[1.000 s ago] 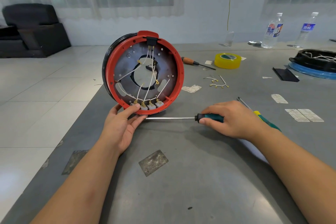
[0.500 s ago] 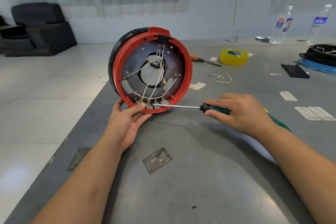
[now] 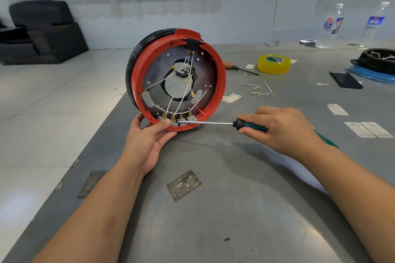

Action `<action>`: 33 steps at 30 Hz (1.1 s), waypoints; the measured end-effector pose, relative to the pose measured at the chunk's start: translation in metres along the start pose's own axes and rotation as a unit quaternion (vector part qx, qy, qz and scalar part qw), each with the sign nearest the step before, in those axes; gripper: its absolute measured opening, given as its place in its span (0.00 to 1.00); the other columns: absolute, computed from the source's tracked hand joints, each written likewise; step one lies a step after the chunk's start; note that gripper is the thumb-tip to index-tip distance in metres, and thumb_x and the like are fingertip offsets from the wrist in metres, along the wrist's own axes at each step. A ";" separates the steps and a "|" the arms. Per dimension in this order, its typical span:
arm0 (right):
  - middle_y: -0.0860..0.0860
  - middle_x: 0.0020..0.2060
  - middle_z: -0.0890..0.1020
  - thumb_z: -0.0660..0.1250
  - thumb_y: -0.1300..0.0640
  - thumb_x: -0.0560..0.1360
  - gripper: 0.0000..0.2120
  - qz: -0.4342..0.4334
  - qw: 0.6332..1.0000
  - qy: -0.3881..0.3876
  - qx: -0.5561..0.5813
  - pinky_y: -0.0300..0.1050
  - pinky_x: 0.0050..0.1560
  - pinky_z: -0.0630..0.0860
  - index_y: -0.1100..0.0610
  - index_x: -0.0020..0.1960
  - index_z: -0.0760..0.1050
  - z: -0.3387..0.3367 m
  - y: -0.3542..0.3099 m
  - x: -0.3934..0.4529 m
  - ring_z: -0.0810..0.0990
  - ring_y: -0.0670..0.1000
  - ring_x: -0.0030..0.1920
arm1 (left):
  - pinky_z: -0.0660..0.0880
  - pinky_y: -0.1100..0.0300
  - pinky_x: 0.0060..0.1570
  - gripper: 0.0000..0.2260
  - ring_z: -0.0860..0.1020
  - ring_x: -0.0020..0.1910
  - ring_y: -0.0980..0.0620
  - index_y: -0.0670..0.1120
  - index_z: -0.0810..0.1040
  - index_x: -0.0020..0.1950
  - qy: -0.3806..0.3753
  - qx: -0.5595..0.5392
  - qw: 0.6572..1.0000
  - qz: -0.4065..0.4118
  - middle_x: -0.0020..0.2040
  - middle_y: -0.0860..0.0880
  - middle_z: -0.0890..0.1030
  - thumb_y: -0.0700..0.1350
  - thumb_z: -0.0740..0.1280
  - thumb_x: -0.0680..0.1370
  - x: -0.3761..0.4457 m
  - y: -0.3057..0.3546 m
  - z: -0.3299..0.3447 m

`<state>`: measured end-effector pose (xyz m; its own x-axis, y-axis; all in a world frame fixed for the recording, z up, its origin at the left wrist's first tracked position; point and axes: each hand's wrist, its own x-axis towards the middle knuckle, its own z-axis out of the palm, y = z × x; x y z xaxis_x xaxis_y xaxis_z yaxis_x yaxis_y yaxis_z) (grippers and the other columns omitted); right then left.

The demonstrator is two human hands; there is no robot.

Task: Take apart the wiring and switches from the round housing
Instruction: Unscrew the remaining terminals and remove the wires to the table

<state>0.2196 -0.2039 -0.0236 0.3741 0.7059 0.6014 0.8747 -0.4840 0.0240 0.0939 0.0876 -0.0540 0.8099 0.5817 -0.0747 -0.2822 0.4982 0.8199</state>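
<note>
Round housing [image 3: 136, 83] upright on edge on worktop [image 3: 213, 209], left hand [image 3: 147, 139] gripping bottom rim, thumb by switches [image 3: 177, 120]. Right hand [image 3: 280, 128] fingers curled round screwdriver [image 3: 213, 123]; shaft horizontal, tip pointing left at switches.

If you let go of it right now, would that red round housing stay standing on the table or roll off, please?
The red housing would probably roll or tip: it stands on its round edge, steadied only by the left hand at the bottom. It looks like a hollow shell, so likely light. Pushing with the screwdriver could shove it sideways.
</note>
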 end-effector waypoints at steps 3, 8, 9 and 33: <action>0.47 0.40 0.82 0.58 0.38 0.79 0.21 -0.018 0.999 -0.011 -0.033 0.43 0.27 0.74 0.47 0.61 0.83 0.002 -0.005 -0.001 0.81 0.54 0.35 | 0.85 0.47 0.50 0.29 0.86 0.55 0.36 0.41 0.67 0.75 0.012 0.003 1.000 0.003 0.58 0.34 0.82 0.27 0.71 0.77 0.000 -0.001 0.000; 0.49 0.42 0.81 0.52 0.37 0.81 0.24 -0.008 0.997 -0.053 -0.062 0.48 0.29 0.76 0.48 0.64 0.79 0.010 -0.022 -0.002 0.82 0.57 0.38 | 0.85 0.48 0.46 0.28 0.87 0.50 0.39 0.42 0.67 0.75 0.030 -0.031 0.999 0.002 0.45 0.43 0.84 0.27 0.70 0.78 0.004 0.000 -0.004; 0.48 0.43 0.81 0.50 0.37 0.81 0.25 0.001 0.995 -0.067 -0.068 0.48 0.30 0.76 0.47 0.65 0.78 0.011 -0.025 -0.002 0.82 0.57 0.39 | 0.85 0.48 0.47 0.28 0.87 0.50 0.38 0.42 0.67 0.75 0.034 -0.033 0.999 0.004 0.45 0.42 0.85 0.27 0.70 0.77 0.004 -0.001 -0.004; 0.45 0.44 0.81 0.49 0.34 0.79 0.26 0.015 0.997 -0.071 -0.025 0.43 0.30 0.70 0.42 0.65 0.78 0.001 -0.006 0.007 0.81 0.55 0.41 | 0.85 0.46 0.49 0.29 0.87 0.52 0.40 0.43 0.69 0.74 0.025 -0.018 1.000 0.001 0.54 0.40 0.83 0.26 0.71 0.76 0.001 0.000 -0.002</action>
<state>0.2177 -0.1951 -0.0206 0.4421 0.7551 0.4841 0.8477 -0.5282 0.0498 0.0939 0.0894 -0.0549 0.7833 0.6131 -0.1026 -0.3017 0.5193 0.7996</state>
